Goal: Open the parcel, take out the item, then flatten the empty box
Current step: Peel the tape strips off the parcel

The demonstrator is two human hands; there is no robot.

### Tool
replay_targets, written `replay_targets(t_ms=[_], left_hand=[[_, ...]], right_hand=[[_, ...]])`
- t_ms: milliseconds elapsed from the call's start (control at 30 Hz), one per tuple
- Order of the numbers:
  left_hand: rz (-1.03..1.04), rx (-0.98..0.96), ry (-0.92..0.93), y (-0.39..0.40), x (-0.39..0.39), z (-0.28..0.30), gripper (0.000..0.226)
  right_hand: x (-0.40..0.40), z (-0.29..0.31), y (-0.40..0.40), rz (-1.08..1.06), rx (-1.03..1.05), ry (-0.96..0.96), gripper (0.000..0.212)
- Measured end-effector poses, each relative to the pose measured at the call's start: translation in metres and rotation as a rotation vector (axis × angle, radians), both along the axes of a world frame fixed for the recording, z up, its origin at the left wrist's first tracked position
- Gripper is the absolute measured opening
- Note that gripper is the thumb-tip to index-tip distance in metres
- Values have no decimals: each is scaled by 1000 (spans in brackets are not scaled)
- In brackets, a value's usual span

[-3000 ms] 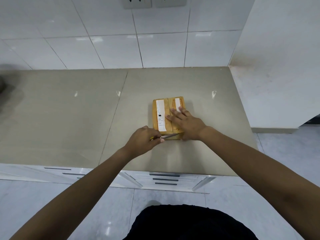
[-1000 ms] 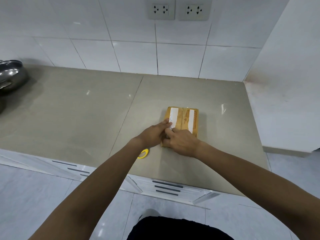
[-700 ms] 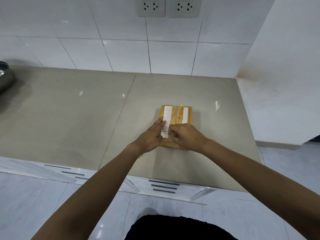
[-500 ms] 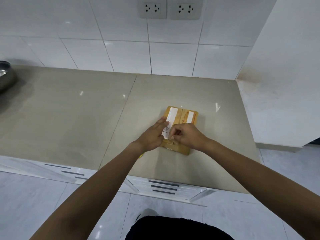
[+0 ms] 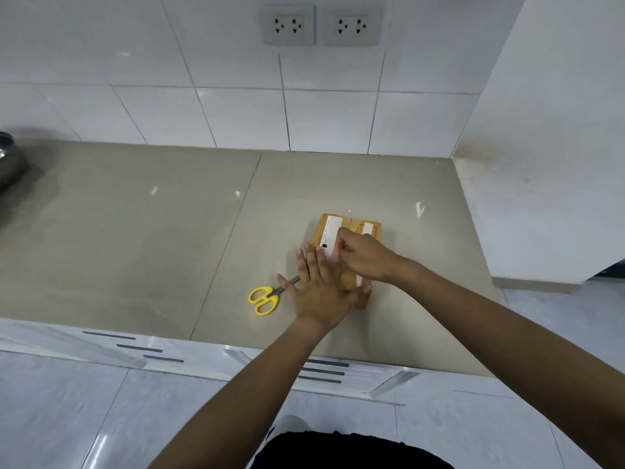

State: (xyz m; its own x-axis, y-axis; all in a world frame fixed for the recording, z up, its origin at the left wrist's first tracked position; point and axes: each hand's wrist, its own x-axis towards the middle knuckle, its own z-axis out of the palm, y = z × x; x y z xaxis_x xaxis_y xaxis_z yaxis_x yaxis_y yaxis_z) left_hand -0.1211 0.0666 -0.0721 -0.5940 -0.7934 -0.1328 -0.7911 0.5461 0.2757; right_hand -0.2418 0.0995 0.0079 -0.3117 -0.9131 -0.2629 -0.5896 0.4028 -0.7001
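A small brown cardboard parcel (image 5: 351,228) with white labels lies flat on the grey counter, right of the middle. My left hand (image 5: 319,289) lies flat with fingers spread along the parcel's left near edge, thumb reaching under the near end. My right hand (image 5: 363,253) rests on top of the parcel, fingers curled and pinched at the white label or tape near the centre seam. What the fingertips hold is hidden. The flaps look closed.
Yellow-handled scissors (image 5: 265,297) lie on the counter (image 5: 135,238) just left of my left hand, blades partly under it. A metal pot (image 5: 8,160) sits at the far left edge. A tiled wall with two sockets stands behind; a white wall on the right.
The scissors left my left hand and now lie on the counter. My left hand shifted to the parcel's left side, and my right hand moved further up the top.
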Motion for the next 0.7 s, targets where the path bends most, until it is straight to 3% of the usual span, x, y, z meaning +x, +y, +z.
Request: replay_targets(t_ms=[67, 200, 367, 467, 700], left_hand=[[19, 34, 28, -1, -1, 0, 130], [2, 42, -19, -6, -2, 5, 129], [-205, -152, -49, -3, -8, 17, 106], [-300, -134, -73, 1, -11, 13, 89], [-338, -149, -104, -3, -10, 12, 87]], right_hand=[[-7, 9, -2, 1, 4, 7, 9], [-30, 36, -10, -195, -148, -161, 6], [-55, 55, -12, -249, -142, -161, 10], [-59, 55, -11, -293, -153, -166, 9], [-69, 85, -13, -484, -360, -232, 10]])
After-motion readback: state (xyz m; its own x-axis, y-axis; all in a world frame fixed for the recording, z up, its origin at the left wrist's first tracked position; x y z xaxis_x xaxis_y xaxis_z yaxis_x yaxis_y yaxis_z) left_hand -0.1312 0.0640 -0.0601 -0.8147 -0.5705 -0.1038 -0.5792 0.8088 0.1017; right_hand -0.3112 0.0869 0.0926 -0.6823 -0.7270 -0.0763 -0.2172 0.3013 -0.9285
